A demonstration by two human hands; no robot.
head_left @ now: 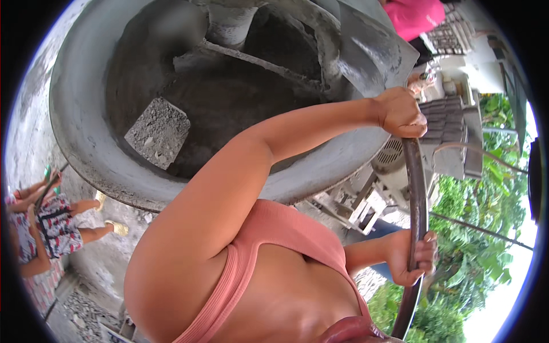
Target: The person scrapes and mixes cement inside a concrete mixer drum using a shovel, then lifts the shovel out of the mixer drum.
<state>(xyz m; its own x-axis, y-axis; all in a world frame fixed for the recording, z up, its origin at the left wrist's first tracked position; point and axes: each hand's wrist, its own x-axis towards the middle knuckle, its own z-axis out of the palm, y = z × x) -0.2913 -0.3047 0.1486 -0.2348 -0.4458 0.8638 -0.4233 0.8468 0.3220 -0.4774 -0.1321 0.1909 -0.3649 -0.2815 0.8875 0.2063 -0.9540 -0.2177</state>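
My left hand (400,111) is closed around the top of a dark, curved metal wheel rim (416,188), with the arm stretched across the view. Lower down, my right hand (418,258) grips the same rim. Behind my left arm sits the tilted grey drum of a concrete mixer (86,131). Its mouth faces me, with dark wet mix (229,97) and a mortar-caked paddle (159,131) inside. Part of the wheel is hidden behind my body.
The mixer's motor housing and frame (394,166) stand beside the wheel. At the left a person in patterned clothes (51,226) holds a long handle on grey ground. Someone in a pink top (414,16) stands at the upper right. Green trees (486,228) fill the right.
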